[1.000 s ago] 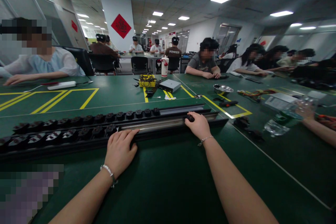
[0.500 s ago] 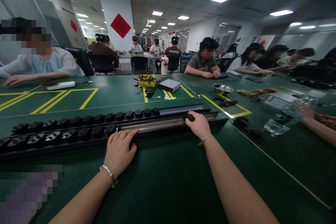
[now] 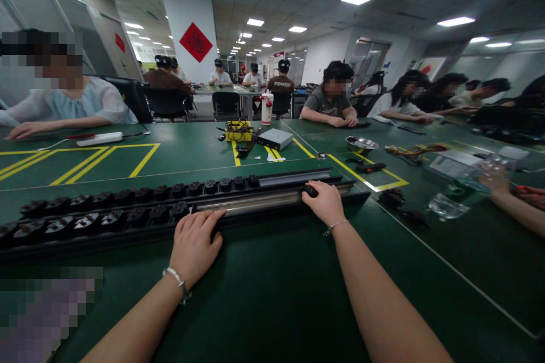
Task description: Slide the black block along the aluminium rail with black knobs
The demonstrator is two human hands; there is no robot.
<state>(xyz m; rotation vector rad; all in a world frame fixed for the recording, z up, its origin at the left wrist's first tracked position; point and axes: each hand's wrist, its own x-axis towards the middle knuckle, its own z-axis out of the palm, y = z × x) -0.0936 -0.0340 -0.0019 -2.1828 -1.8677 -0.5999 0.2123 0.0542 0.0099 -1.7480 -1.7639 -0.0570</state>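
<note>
Two long black tracks lie side by side across the table; the near track [image 3: 255, 202] and the far track [image 3: 293, 177] each carry a row of black round socket modules [image 3: 138, 215]. Over the near track rests my left hand [image 3: 196, 244], fingers stretched out and palm down, just right of its last seated module. My right hand [image 3: 326, 201] is closed around a single black module [image 3: 310, 191] at the right part of the same track. Whether that module sits in the groove is hidden by my fingers.
Loose black parts [image 3: 394, 198] and a water bottle [image 3: 455, 195], gripped by another person's hand [image 3: 496, 176], are to the right. Beyond the tracks stand a yellow box of cables [image 3: 238, 131], a grey box [image 3: 275, 138], a white bottle [image 3: 266, 108] and a metal bowl [image 3: 361, 143].
My right hand has shifted very slightly to the right with the module. My left hand stays in place on the near track.
</note>
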